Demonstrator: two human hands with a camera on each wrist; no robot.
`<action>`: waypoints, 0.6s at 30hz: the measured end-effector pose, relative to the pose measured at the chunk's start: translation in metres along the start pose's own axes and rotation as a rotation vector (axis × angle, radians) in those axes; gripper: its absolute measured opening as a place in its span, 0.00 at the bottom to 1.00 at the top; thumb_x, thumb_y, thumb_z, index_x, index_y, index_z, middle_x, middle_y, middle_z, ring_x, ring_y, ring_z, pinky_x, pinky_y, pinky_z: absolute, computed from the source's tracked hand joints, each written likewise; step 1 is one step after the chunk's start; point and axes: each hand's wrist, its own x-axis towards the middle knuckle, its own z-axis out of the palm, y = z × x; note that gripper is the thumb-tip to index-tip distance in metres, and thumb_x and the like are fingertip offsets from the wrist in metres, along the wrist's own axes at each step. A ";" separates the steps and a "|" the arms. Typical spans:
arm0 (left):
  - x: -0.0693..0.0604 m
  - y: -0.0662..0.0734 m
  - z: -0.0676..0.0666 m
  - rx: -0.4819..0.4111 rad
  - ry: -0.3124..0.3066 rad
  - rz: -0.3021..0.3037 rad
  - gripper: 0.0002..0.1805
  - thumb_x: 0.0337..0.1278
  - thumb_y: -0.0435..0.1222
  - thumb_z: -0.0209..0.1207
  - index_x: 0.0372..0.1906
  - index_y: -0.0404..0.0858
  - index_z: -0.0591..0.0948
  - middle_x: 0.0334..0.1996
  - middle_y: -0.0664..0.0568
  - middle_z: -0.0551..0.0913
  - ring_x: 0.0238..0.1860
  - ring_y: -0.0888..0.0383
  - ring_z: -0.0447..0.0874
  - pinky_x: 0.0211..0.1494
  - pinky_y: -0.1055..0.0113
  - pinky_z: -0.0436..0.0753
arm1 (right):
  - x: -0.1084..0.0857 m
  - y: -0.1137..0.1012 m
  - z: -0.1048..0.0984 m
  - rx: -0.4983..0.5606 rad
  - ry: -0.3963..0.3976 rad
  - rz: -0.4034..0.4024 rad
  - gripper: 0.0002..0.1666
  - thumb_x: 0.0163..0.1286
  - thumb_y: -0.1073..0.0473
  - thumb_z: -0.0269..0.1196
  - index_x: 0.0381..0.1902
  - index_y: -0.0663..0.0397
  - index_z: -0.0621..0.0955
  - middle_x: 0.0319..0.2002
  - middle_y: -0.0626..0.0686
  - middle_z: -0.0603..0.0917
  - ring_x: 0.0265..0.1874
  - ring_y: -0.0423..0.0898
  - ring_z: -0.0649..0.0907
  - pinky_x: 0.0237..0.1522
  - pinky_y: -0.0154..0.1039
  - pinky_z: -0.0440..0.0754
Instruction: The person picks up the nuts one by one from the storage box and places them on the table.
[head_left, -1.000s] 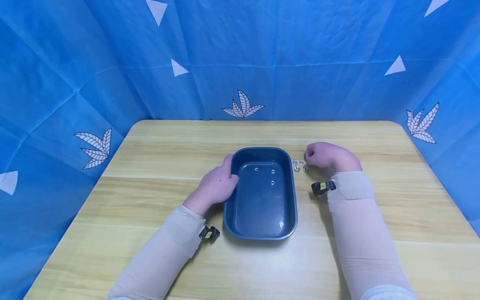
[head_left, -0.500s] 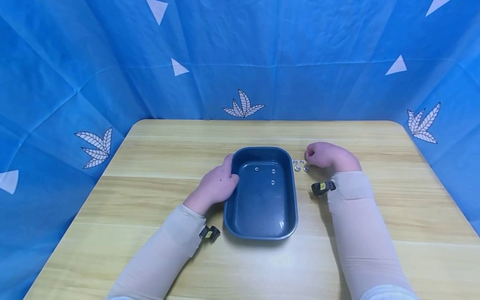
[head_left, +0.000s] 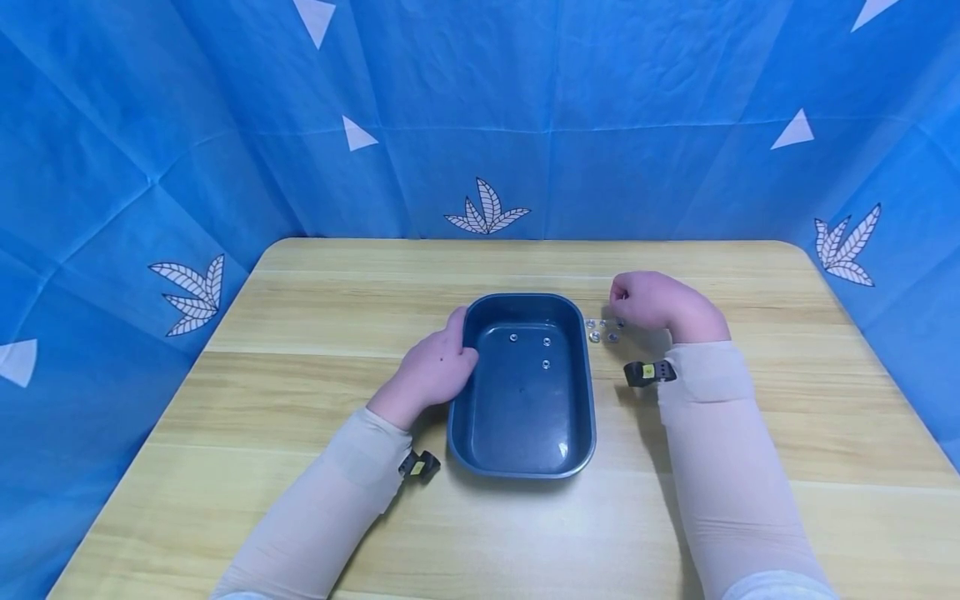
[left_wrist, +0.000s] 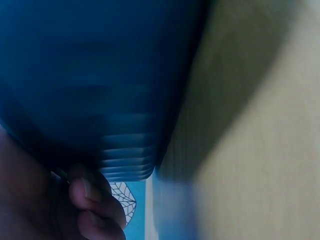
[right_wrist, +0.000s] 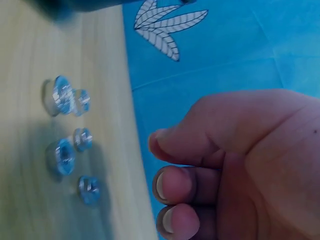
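Note:
In the head view my left hand (head_left: 433,367) grips the left rim of a dark blue rectangular tray (head_left: 522,467). The left wrist view shows curled fingertips (left_wrist: 90,197) at the tray's rim. Inside the tray lie three small clear round pieces, one of them a shiny piece (head_left: 546,364). My right hand (head_left: 660,302) hovers to the right, its fingers loosely curled, with nothing visible between thumb and fingers. Several clear, shiny round pieces sit on the table close by, among them one clear piece (right_wrist: 89,190) nearest that hand and a wider clear piece (right_wrist: 62,95) farther off.
The wooden table (head_left: 300,317) extends around the tray on all sides. A blue cloth (head_left: 637,108) with leaf and triangle prints hangs behind its back edge and along both sides. A small black camera (head_left: 649,372) is strapped at the right wrist.
My right hand has lifted slightly up and away from the table. A fifth clear piece now shows beneath it, where the fingers were. My left hand and the tray stay in place.

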 end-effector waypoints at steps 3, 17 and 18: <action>-0.001 0.000 0.000 -0.002 -0.001 -0.002 0.37 0.74 0.41 0.44 0.81 0.39 0.46 0.29 0.47 0.78 0.27 0.52 0.80 0.31 0.57 0.79 | -0.002 -0.005 -0.003 -0.008 0.039 -0.030 0.10 0.67 0.61 0.49 0.36 0.55 0.78 0.33 0.54 0.78 0.32 0.52 0.75 0.32 0.46 0.71; -0.001 0.001 0.000 -0.007 0.002 0.000 0.37 0.74 0.41 0.44 0.81 0.39 0.46 0.29 0.47 0.77 0.27 0.51 0.80 0.32 0.56 0.78 | -0.004 -0.027 -0.001 -0.008 0.082 -0.116 0.10 0.66 0.62 0.48 0.32 0.53 0.77 0.27 0.52 0.76 0.27 0.50 0.73 0.31 0.46 0.70; -0.001 0.001 0.000 -0.006 0.001 0.000 0.37 0.74 0.41 0.44 0.81 0.39 0.46 0.29 0.47 0.77 0.27 0.51 0.80 0.32 0.56 0.78 | -0.004 -0.028 -0.001 -0.007 0.081 -0.117 0.10 0.66 0.62 0.48 0.33 0.53 0.77 0.27 0.52 0.76 0.27 0.50 0.74 0.31 0.46 0.70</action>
